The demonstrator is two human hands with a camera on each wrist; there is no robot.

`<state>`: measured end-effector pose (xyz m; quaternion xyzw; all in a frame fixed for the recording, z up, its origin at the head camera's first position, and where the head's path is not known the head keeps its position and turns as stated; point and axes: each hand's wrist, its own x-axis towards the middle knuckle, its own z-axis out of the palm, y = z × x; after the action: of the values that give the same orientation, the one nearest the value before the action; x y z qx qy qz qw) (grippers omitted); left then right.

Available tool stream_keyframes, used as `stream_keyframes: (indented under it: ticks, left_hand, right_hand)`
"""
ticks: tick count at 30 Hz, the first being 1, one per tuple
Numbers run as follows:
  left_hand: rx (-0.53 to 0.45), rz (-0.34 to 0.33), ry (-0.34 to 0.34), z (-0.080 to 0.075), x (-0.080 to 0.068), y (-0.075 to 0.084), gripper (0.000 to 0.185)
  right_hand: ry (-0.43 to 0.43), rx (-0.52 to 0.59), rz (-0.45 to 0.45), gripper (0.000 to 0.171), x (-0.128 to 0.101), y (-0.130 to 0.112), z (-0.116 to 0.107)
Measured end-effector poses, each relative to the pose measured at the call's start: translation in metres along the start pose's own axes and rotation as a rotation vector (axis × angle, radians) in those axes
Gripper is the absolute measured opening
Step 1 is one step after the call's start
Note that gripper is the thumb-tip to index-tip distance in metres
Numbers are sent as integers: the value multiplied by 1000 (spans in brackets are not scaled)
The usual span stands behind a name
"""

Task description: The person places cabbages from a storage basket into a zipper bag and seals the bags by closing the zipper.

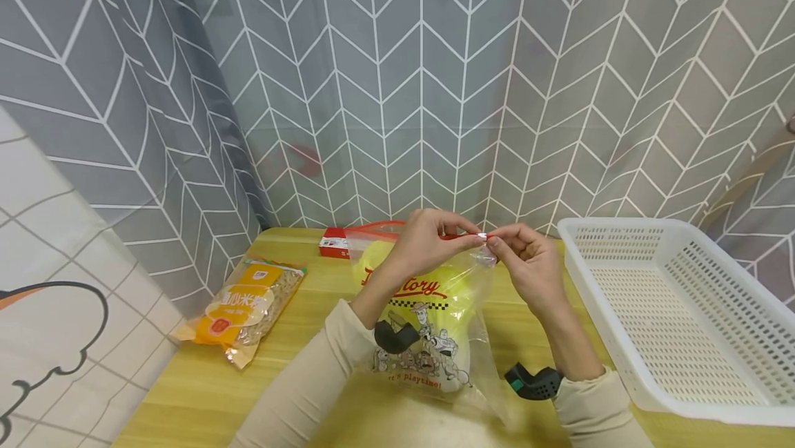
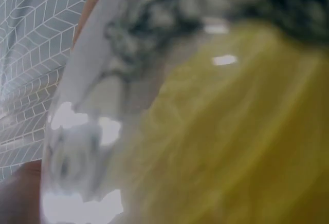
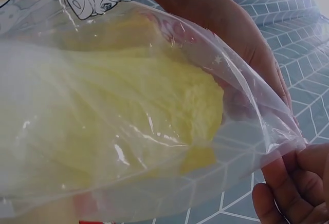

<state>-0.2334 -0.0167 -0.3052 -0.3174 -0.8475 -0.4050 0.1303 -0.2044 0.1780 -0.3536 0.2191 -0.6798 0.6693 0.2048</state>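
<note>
A clear zip bag (image 1: 491, 358) with a red closure strip (image 1: 379, 226) hangs upright between the hands, printed with cartoon figures and red lettering. Soft yellow material (image 1: 373, 256) fills much of it. At the bag's top right corner, my left hand (image 1: 425, 241) pinches the red strip between thumb and finger. Just beside it, thumb and forefinger of my right hand (image 1: 531, 261) pinch the end of the same strip. The right wrist view shows the bag's corner (image 3: 280, 142) between that hand's fingers (image 3: 277, 188). Blurred yellow material (image 2: 241, 131) fills most of the left wrist view.
A packet with an orange label (image 1: 248, 310) lies at the left of the wooden table (image 1: 298, 372). Behind the bag is a small red box (image 1: 334, 244). To the right stands a white plastic basket (image 1: 611, 358). A grey patterned curtain (image 1: 404, 89) hangs at the back.
</note>
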Motion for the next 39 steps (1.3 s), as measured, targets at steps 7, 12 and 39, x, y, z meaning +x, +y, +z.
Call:
stream_keyframes:
  ticks: [7, 12, 39]
  left_hand:
    - [71, 89, 47, 2, -1, 1, 13]
    - [54, 112, 55, 1, -2, 2, 10]
    - [-4, 64, -45, -4, -6, 0, 17]
  right_hand:
    - [31, 20, -6, 13, 0, -1, 4]
    - [60, 25, -13, 13, 0, -2, 7]
    - [22, 30, -47, 13, -1, -4, 1]
